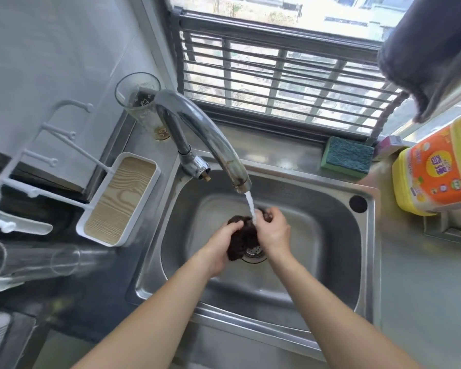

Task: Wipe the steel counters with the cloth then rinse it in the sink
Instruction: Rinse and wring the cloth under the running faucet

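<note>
Left grip (222, 242): fingers curled round the dark brown wet cloth (240, 241), clutching its near-left side.
Right grip (273, 231): fingers curled round the cloth's far-right end, squeezing.
Cloth: bunched between both grips, low inside the stainless steel sink basin (330, 235), just above the round drain strainer (252, 253).
Water (250, 207): white stream from the curved chrome tap (210, 137) lands between the grips.
Beyond the right grip: green scouring sponge (347, 157) on the steel surface (423, 288).

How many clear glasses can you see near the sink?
2. One tall glass stands behind the faucet at the wall. Another clear glass lies on its side at the left edge. More could be hidden outside the view.
</note>
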`<state>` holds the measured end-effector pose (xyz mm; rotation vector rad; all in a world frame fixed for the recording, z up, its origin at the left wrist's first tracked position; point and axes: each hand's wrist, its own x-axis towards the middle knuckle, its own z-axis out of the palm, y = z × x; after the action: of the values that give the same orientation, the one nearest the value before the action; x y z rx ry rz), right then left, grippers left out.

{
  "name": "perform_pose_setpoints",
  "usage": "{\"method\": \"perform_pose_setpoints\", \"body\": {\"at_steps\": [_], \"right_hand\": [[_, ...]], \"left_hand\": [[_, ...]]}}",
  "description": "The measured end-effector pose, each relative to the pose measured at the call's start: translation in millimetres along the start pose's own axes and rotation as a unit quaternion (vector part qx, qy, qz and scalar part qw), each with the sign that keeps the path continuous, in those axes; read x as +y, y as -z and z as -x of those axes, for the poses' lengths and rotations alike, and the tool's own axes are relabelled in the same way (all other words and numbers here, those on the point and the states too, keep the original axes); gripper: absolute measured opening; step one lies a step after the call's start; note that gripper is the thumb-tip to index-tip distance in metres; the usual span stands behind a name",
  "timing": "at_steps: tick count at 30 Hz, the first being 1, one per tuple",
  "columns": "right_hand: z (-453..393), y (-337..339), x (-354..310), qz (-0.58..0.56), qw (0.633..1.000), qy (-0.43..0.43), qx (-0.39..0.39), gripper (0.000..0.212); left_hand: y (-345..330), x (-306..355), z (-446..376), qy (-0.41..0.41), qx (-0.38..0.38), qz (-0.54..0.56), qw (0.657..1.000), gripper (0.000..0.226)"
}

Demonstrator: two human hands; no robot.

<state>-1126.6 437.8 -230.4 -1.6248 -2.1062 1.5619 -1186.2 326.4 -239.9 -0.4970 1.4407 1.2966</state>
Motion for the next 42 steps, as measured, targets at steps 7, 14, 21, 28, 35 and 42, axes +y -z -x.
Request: {"method": "perform_pose_setpoints", "body": {"at_steps": [7,14,21,28,35,42], "right_hand": [[-2,15,-3,-0.165,0.949,0.129,-0.235,0.018],[8,7,6,-0.307,0.9,-0.248,-0.187,0.043],[12,-6,9,-0.16,0.968,-0.139,-0.13,0.009],[1,9,10,-0.283,0.936,-0.042,-0.206,0.022],[13,-5,19,-0.109,0.982,-0.156,-0.007,0.034],[15,-21,16,-0.125,0.986,-0.109,-0.004,0.03]], "left_hand": [[4,12,2,-0.003,0.031,0.165,0.986,0.059],[0,5,-2,-0.14,0.014,0.193,0.971,0.029],[-7,-4,5,-0.079,0.011,-0.073,0.994,0.063],[4,8,8,0.05,-0.063,-0.051,0.995,0.05],[-13,17,-6,-0.093,0.182,0.125,0.971,0.032],[-21,7,5,-0.05,0.13,-0.1,0.985,0.04]]}}
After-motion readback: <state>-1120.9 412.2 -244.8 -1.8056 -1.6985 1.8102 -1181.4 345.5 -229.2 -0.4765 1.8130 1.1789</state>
